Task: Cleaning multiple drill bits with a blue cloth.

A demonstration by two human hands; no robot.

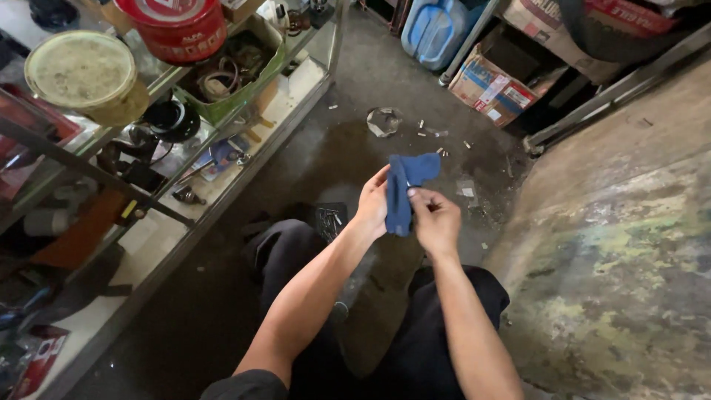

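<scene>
A dark blue cloth [404, 185] hangs between my two hands above my knees. My left hand [372, 207] grips its left edge, fingers curled behind it. My right hand [435, 219] pinches the cloth from the right with thumb and fingertips; whether a small object lies inside the fold I cannot tell. I sit low, with both dark trouser legs below the hands.
A glass display shelf [222, 185] with parts, a red tin [178, 26] and a round lidded tub [85, 74] runs along my left. Cardboard boxes [492, 85] and a blue jerrycan [433, 30] stand at the back. Scraps litter the stained concrete floor [355, 141]. A worn slab [622, 252] rises on the right.
</scene>
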